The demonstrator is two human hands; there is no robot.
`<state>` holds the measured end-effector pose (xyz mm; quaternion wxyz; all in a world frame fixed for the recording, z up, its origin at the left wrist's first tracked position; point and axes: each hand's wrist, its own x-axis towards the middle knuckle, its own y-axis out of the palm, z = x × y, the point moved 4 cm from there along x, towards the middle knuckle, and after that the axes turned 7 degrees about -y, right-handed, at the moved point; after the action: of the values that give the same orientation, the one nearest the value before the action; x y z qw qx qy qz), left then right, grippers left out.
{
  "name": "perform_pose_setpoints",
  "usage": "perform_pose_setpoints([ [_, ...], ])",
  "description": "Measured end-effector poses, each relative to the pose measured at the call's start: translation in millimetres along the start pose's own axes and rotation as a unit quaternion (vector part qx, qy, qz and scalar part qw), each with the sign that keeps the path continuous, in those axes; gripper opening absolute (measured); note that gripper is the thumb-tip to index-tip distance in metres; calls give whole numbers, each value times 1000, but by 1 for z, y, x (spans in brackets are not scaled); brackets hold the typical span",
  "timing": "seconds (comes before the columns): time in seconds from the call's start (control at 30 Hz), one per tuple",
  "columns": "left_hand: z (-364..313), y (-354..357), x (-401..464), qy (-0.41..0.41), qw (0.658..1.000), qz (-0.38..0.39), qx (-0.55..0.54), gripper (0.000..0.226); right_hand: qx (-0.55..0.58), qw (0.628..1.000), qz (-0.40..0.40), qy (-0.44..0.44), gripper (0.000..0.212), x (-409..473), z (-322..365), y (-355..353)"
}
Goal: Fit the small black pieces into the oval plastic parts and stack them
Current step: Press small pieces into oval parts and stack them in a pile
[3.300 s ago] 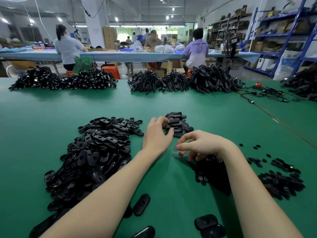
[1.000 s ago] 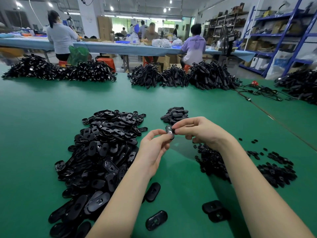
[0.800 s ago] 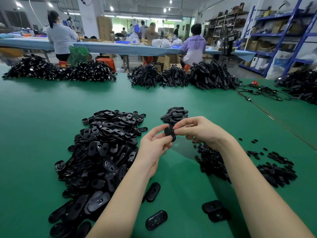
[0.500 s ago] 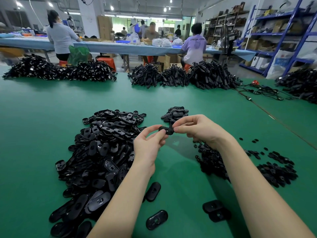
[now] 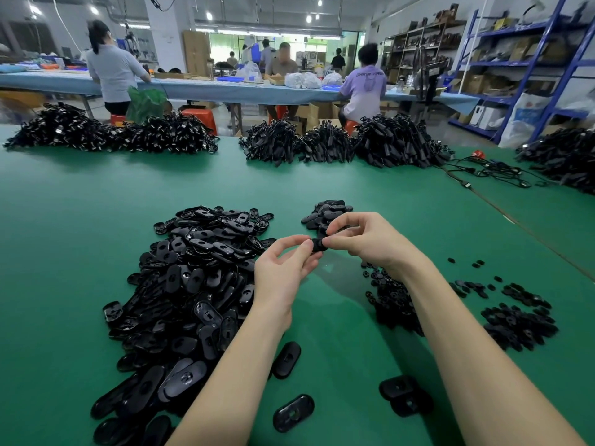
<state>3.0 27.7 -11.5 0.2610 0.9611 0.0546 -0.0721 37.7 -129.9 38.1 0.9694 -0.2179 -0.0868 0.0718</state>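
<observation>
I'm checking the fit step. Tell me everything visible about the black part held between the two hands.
The black part is small, glossy, plastic-looking, mostly hidden. It lies roughly level above the green table, pinched between the fingertips of the left hand and right hand. Whether a small piece sits in it cannot be told.

The table top [image 5: 80,239] is plain deep green with a soft sheen, and everything heaped on it is black: the big near-left pile of oval plastic parts [image 5: 193,284], glossy with pale glints, the small far stack [image 5: 328,212], the scattered small black pieces [image 5: 512,317] at near right, the bundled heaps [image 5: 396,143] along the far edge. The far bench [image 5: 225,91] is pale blue, the right shelving [image 5: 566,66] bright blue, one stool [image 5: 199,115] orange, a seated person's shirt [image 5: 365,88] lilac, another's shirt [image 5: 112,72] light grey
</observation>
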Motion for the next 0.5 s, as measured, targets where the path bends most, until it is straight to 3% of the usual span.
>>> perform_pose_setpoints([
  [0.5,0,0,0,5,1000,9,6,4,5,1000,3,4,16,0,-1,3],
])
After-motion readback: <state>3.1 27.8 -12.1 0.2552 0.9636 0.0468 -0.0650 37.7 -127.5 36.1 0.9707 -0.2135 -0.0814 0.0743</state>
